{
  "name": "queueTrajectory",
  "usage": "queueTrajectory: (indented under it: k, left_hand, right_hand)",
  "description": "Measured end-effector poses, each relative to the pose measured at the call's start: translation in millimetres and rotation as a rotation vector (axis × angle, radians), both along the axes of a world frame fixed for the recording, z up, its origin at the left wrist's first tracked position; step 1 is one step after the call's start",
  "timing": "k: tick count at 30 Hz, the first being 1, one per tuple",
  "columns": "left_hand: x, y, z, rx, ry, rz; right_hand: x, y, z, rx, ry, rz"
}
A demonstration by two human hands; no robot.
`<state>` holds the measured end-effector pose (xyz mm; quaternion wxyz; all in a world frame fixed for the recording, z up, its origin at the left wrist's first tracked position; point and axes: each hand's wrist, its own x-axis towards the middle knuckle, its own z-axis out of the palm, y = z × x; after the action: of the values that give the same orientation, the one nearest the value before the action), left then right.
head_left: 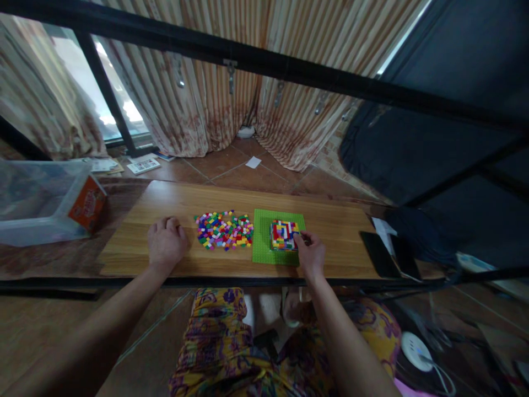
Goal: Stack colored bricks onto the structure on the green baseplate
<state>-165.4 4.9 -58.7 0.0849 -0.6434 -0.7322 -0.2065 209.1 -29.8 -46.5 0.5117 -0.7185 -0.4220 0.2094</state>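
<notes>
A green baseplate [264, 242] lies on the wooden table [173, 198]. On its right part stands a square block of stacked multicoloured bricks [283, 234]. My right hand [311, 252] touches the block's right edge with its fingertips pinched there; whether it holds a brick is hidden. A loose pile of small multicoloured bricks [224, 229] lies left of the baseplate. My left hand [166, 242] rests on the table left of the pile, fingers curled, holding nothing visible.
A clear plastic bin [37, 201] with an orange box [87, 202] stands at the table's left end. Two dark phones [390, 253] and a white paper lie at the right end. A black frame bar crosses overhead. Curtains hang behind.
</notes>
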Motion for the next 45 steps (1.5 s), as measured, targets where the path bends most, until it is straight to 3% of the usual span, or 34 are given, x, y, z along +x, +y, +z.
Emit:
queueTrajectory:
  k: [7, 22, 25, 29, 32, 36, 39, 45]
  left_hand:
    - [0, 0, -1.6, 0.01, -0.057, -0.008]
    - [3, -2, 0.1, -0.015, -0.053, 0.023]
    - [4, -3, 0.8, 0.001, -0.041, 0.013]
    - [5, -4, 1.9, -0.01, -0.053, 0.024]
    - [6, -4, 2.3, -0.022, -0.055, 0.03]
    - [5, -5, 1.1, -0.024, -0.063, 0.031]
    - [5, -5, 0.6, -0.032, -0.081, 0.03]
    - [7, -7, 4.5, -0.033, -0.109, 0.028]
  right_hand:
    - [-5, 3, 1.7, -0.009, 0.106, 0.004]
    - [1, 1, -1.3, -0.056, -0.044, 0.079]
    - [0, -5, 4.1, -0.037, -0.055, 0.051]
    - [-20, -22, 19.4, 0.084, -0.241, -0.03]
    - [-52, -33, 25.0, 0.145, -0.272, 0.236]
    - [-95, -36, 17.0, 0.129, -0.332, 0.534]
    - [-114, -28, 8.5, 0.081, -0.432, 0.608]
    - [-124, -9, 1.1, -0.027, -0.663, 0.602]
